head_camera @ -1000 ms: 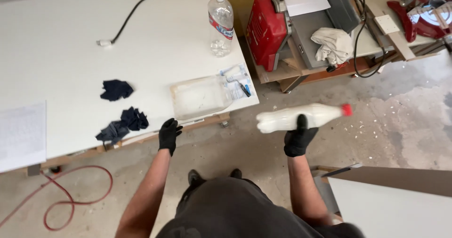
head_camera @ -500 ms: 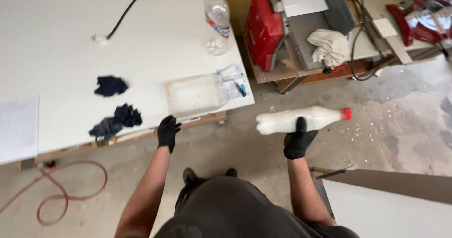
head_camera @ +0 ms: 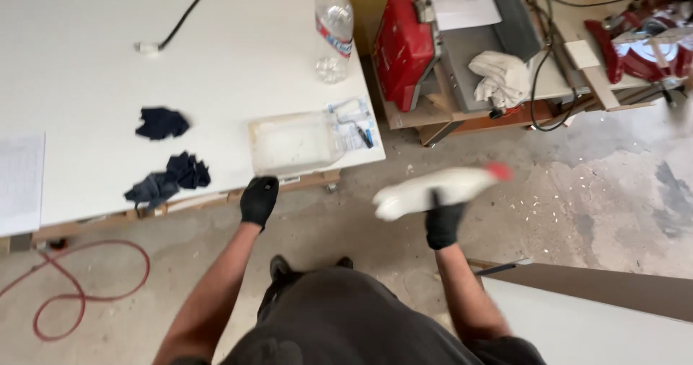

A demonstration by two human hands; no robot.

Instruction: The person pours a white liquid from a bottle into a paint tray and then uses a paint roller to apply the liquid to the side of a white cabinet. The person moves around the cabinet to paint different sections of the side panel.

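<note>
Head view: your right hand (head_camera: 442,223) grips a blurred white bottle (head_camera: 433,190) mid-frame; your left hand (head_camera: 258,200), loosely closed and holding nothing, hovers below the tray (head_camera: 292,145).

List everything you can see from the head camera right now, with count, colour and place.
white bottle: 1, white with red cap, blurred, held sideways over the floor
tray: 1, clear, table's near edge
dark rags: 3, navy, on table left of tray
water bottle: 1, clear, upright on table
table: 1, white
red tool case: 1, side bench
white cloth: 1, side bench
red cable: 1, floor left
left hand: black glove, at table edge
right hand: black glove, gripping white bottle
</note>
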